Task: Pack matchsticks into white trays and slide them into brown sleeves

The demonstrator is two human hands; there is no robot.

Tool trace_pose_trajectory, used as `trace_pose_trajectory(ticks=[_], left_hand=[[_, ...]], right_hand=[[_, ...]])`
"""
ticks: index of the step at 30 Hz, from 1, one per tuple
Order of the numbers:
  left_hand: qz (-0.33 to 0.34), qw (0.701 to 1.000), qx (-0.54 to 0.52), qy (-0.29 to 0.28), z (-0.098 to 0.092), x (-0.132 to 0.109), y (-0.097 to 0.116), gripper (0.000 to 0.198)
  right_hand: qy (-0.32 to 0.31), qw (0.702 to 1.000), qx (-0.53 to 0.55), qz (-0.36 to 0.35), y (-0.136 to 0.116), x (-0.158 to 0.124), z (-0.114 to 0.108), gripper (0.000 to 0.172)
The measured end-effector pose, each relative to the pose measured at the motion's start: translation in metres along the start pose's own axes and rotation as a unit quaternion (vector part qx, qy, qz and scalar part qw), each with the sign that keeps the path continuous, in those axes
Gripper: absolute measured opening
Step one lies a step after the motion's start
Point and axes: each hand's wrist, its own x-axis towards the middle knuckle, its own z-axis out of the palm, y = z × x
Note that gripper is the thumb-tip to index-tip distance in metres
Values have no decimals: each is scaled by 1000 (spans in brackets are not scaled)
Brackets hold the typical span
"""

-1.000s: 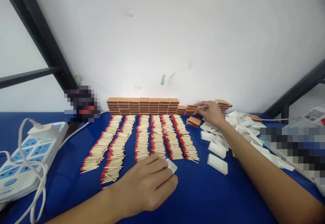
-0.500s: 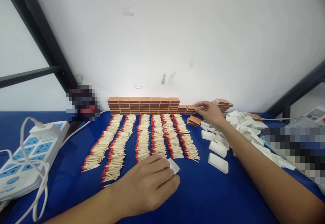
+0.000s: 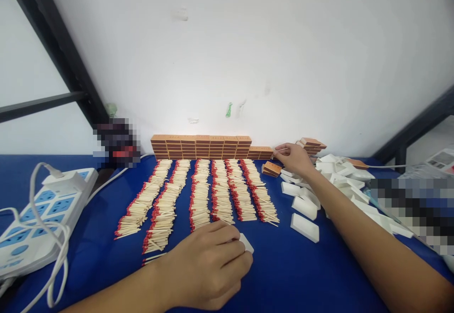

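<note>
My left hand (image 3: 209,263) lies near the front of the blue table (image 3: 276,275), fingers closed round a small white matchbox tray (image 3: 247,243). Just beyond it run several rows of red-tipped matches (image 3: 213,190). My right hand (image 3: 296,158) is stretched to the back, fingers pinched at the right end of a wall of stacked brown matchboxes (image 3: 202,147), touching the low stack there (image 3: 262,152). A loose brown box (image 3: 271,169) lies right under that hand.
A heap of white trays (image 3: 340,176) spreads at the right, with single ones (image 3: 304,228) nearer the front. More brown boxes (image 3: 311,144) lean behind the right hand. A white power strip with cable (image 3: 39,213) sits at the left. White wall behind.
My right hand has shifted slightly left and back along the low brown stack. My left hand has slid a little nearer and to the right, still holding the white tray.
</note>
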Motion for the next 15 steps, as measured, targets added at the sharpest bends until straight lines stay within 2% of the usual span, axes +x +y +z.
trace_pose_trajectory(ticks=[7, 11, 13, 15], left_hand=[[-18, 999, -24, -13, 3, -1, 1, 21], [-27, 999, -31, -26, 2, 1, 1, 18], [-32, 998, -29, -38, 3, 1, 2, 8], [-36, 998, -28, -42, 4, 1, 3, 5]], right_hand=[[-33, 999, -15, -18, -4, -3, 1, 18], [-35, 998, -42, -37, -12, -10, -14, 18], [-69, 994, -60, -60, -16, -16, -24, 22], [-136, 982, -91, -92, -20, -23, -31, 31]])
